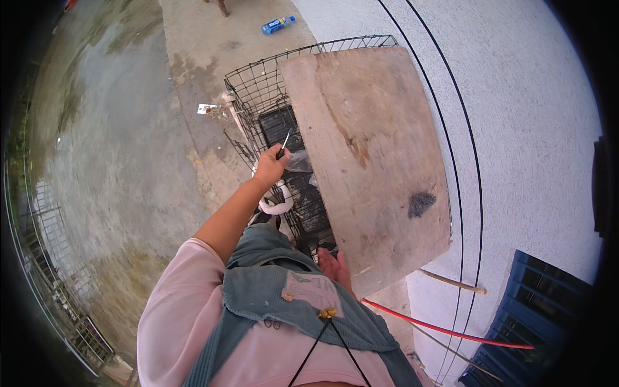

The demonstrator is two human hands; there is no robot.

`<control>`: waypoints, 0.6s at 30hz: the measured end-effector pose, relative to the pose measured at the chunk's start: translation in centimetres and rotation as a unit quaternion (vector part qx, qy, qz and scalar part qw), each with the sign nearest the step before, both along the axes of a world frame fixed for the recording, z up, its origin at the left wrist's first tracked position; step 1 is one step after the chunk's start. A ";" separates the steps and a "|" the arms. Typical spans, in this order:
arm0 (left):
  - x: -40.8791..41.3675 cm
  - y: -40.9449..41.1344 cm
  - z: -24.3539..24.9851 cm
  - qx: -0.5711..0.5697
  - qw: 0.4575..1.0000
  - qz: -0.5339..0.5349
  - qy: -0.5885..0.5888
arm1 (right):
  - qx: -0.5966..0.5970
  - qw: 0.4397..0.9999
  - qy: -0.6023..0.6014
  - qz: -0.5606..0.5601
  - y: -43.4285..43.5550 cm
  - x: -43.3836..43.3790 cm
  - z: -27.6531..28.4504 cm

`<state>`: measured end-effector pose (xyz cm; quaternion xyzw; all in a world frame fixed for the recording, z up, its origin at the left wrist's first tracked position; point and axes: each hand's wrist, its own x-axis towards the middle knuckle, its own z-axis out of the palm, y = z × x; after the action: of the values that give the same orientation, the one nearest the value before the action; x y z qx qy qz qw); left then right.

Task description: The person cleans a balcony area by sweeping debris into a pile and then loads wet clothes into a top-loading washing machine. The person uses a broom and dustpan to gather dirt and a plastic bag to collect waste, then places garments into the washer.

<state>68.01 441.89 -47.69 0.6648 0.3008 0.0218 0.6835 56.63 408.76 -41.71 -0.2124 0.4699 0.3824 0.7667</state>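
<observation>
My left hand (272, 164), at the end of the outstretched arm, grips the black handle of a small knife (287, 139) with its blade pointing up and away. It is over the near side of a wire cage (256, 87). Clear plastic film (299, 161) lies or hangs just right of this hand. My right hand (335, 266) is low before my body, beside the corner of a plywood board (377, 121) that covers much of the cage; its fingers look apart, and part of it is hidden by the bib of the overalls. A white padded loop (277, 208) is at the cage's side.
A plastic bottle (278, 25) lies on the concrete beyond the cage. A white wall (522, 121) with two black cables runs along the right. A red hose or rod (445, 330) and a wooden stick (452, 281) extend at lower right, near a blue barred window (529, 300).
</observation>
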 end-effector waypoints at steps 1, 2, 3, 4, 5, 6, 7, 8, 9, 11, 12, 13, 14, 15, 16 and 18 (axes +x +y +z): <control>0.0 0.0 1.2 -0.023 0.999 -0.021 0.004 | -0.018 0.995 -0.003 -0.095 0.2 -0.1 -1.1; 0.0 0.0 1.8 -0.064 0.998 -0.015 0.010 | -0.037 0.981 -0.005 -0.190 0.1 -0.2 -1.9; -0.2 0.0 2.2 -0.104 0.994 -0.008 0.015 | -0.037 0.976 0.000 -0.214 0.3 -0.3 -1.9; -0.4 0.2 2.4 -0.144 0.989 -0.001 0.021 | -0.036 0.971 0.005 -0.237 0.5 -0.3 -1.9; -0.7 0.5 2.5 -0.157 0.988 -0.002 0.011 | -0.036 0.965 0.011 -0.261 0.8 -0.4 -1.9; -1.0 0.9 2.6 -0.170 0.985 -0.005 0.003 | -0.029 0.964 0.000 -0.263 1.0 -0.4 -1.8; -1.4 1.4 2.8 -0.184 0.983 -0.006 -0.006 | -0.023 0.964 -0.011 -0.265 1.0 -0.4 -1.5; -2.1 2.3 3.1 -0.213 0.977 -0.003 -0.003 | -0.016 0.964 -0.022 -0.266 1.0 -0.4 -1.1; -2.7 3.7 5.1 -0.242 0.970 0.000 0.001 | -0.031 0.962 -0.032 -0.269 0.8 -0.4 -0.7; -4.1 6.6 8.0 -0.273 0.962 0.003 -0.003 | -0.057 0.957 -0.052 -0.279 0.6 -0.6 0.1; -5.1 8.2 8.8 -0.281 0.960 0.003 -0.012 | -0.065 0.958 -0.057 -0.275 0.8 -0.6 0.6; -6.1 9.5 9.6 -0.289 0.957 0.003 -0.021 | -0.074 0.958 -0.063 -0.271 0.9 -0.5 1.4; -7.1 10.6 10.2 -0.295 0.955 0.011 -0.026 | -0.083 0.958 -0.068 -0.267 0.9 -0.5 1.8; -7.8 11.5 11.0 -0.300 0.953 0.015 -0.033 | -0.081 0.960 -0.070 -0.259 0.6 -0.5 1.6; -8.5 12.3 11.6 -0.302 0.952 0.026 -0.036 | -0.095 0.959 -0.075 -0.257 0.7 -0.4 1.7; -9.5 13.6 12.9 -0.301 0.951 0.052 -0.044 | -0.119 0.957 -0.086 -0.252 1.1 -0.1 1.8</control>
<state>58.53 455.46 -34.78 0.4098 0.2970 -0.0052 0.8625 56.57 409.85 -39.94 -0.2084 0.4828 0.0984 0.8449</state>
